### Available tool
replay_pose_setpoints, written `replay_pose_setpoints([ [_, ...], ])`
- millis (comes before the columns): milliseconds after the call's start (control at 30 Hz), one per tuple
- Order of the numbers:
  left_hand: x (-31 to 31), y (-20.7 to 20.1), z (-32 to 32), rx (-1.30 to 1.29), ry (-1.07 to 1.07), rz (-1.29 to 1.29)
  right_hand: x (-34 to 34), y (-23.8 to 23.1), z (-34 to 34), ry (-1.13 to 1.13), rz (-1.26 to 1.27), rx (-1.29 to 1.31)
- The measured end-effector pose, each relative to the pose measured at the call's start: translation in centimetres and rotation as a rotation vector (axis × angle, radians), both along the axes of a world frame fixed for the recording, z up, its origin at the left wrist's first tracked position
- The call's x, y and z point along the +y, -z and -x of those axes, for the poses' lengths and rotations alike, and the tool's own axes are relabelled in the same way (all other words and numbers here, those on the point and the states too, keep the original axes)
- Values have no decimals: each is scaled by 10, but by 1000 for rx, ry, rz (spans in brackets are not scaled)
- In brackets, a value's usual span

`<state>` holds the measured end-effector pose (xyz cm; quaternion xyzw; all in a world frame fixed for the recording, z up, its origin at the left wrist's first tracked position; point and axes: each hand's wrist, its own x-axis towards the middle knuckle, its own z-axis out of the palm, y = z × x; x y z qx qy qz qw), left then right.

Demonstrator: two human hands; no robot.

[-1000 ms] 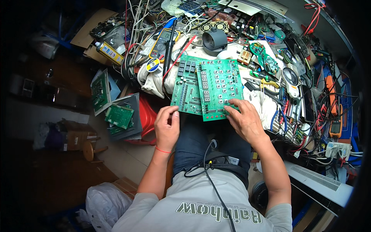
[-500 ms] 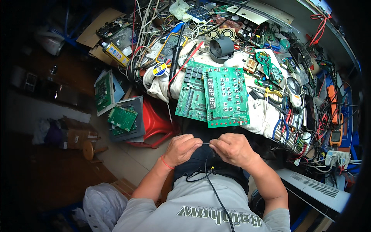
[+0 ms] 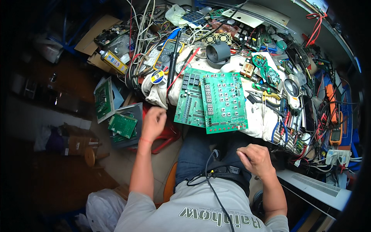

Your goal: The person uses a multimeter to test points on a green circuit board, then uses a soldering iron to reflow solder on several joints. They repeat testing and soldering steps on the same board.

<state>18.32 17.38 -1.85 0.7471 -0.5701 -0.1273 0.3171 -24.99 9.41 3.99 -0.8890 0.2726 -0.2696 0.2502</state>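
Observation:
My left hand point(image 3: 154, 120) is raised left of the circuit boards, close to the hanging edge of the white cloth point(image 3: 155, 95). Its fingers are curled in; whatever may be inside them is hidden. Over my right thigh is my right hand point(image 3: 256, 159), also closed, thumb against the bent fingers, their inside out of sight. A black cable point(image 3: 215, 189) runs up my shirt, and its loose end lies on my lap between the hands. Ahead, a green board with buttons and a digit display point(image 3: 225, 102) overlaps a second green board point(image 3: 189, 101) at the bench's front edge.
A yellow multimeter point(image 3: 167, 54), a solder reel point(image 3: 157, 77) and a red test probe point(image 3: 183, 71) lie behind the boards. Pliers point(image 3: 266, 98) and other tools crowd the right. A red stool point(image 3: 167, 140) and stacked boards point(image 3: 123, 125) stand at left.
My hands, which were together pinching a thin dark piece, have parted. The left went up and left, the right to the right and slightly down. The cable end now rests on my lap.

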Motion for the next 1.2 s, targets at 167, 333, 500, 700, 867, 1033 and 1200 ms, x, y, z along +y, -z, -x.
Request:
replay_pose_setpoints([
  [167, -125, -29, 3, 42, -41, 313, 7, 4, -8, -60, -24, -26],
  [333, -214, -31, 0, -186, -128, 9, 14, 10, -6, -42, -83, -61],
  [500, -256, -20, -8, -228, -137, -210, 17, 16, 5, 13, -122, -51],
  [700, -232, -24, -18, -178, -146, -5, 13, 20, 10, 30, -132, -77],
  [867, -118, -55, -28, -259, -273, 160, 7, 20, 5, -20, -153, -82],
  [1033, 11, -76, 1, -145, -362, 193, 3, 19, -8, -99, -143, -151],
  [1200, 80, -82, 102, 159, -369, 114, 11, 8, -39, -176, -22, -262],
])
